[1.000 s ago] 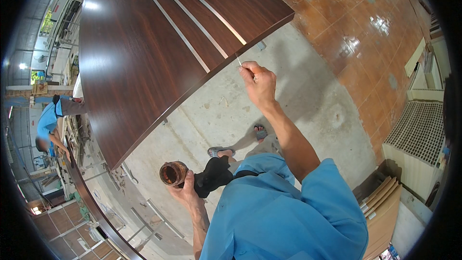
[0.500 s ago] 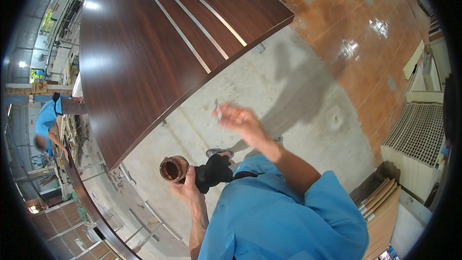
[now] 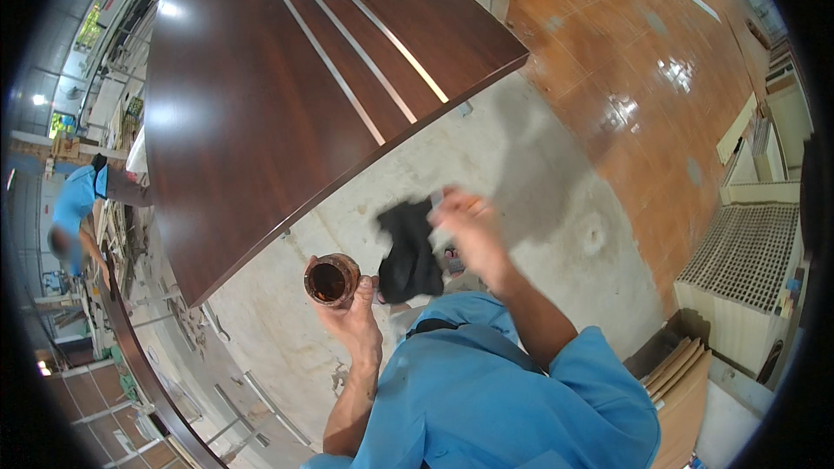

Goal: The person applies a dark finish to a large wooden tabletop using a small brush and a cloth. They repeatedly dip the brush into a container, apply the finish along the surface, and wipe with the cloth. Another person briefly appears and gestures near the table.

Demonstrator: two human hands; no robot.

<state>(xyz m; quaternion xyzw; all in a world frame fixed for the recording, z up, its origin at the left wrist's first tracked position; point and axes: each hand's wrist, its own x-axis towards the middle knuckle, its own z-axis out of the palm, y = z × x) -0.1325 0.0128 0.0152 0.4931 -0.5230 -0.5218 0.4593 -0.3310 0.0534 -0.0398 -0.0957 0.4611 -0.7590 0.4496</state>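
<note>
My left hand (image 3: 352, 323) is wrapped round a small round jar (image 3: 331, 280), stained brown outside, with dark brown stuff inside. Its open mouth faces up. To the right of the jar hangs a crumpled black cloth (image 3: 408, 252), its lower edge near my left fingers. The cloth's upper corner reaches the fingertips of my right hand (image 3: 473, 230); whether they hold it I cannot tell. Motion smears that hand, whose fingers look closed around something small and pale with a bit of orange. Beyond both hands lies a large dark brown wooden panel (image 3: 261, 122) with three light strips.
A person in a blue shirt (image 3: 80, 200) bends over a long dark board (image 3: 143, 365) at the left. Stacked brown sheets (image 3: 673, 391) lean at the lower right, near a grid-topped box (image 3: 738, 252). Orange tiles (image 3: 608, 43) border the concrete floor (image 3: 539, 200).
The black cloth has swung up and right, away from my left wrist toward my right hand. The jar has shifted slightly right and up. My right hand has moved right.
</note>
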